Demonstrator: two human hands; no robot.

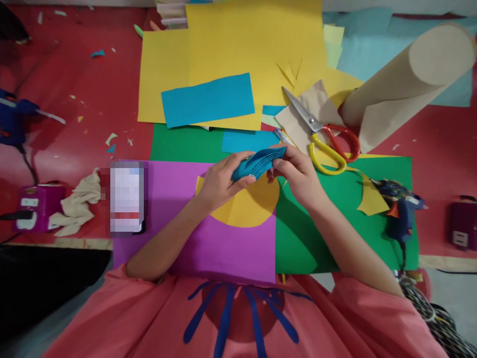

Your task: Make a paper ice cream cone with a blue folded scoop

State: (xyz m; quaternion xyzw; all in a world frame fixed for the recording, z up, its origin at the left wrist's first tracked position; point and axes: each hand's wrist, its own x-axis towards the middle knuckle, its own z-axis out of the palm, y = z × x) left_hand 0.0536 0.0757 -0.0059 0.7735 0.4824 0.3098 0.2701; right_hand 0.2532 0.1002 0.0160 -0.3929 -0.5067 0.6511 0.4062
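Observation:
A stack of folded blue paper point(257, 163) is held between my two hands. My left hand point(223, 180) wraps its left end, thumb along the near side. At the right end, the fingers of my right hand point(296, 171) pinch the layered edges. Below the hands a yellow paper piece with a rounded edge point(242, 211) lies on a purple sheet point(194, 248). Beyond them, scissors point(316, 127) with one red and one yellow handle lie with blades apart. A flat blue paper strip point(208, 101) rests on large yellow sheets point(253, 40).
A beige paper roll point(395, 79) stands at the back right. On the green sheet point(309, 238) lies a blue glue gun point(402, 214); another glue gun point(13, 117) is at far left. A phone point(127, 199), crumpled beige paper point(82, 204) and purple power boxes point(40, 206) flank the work.

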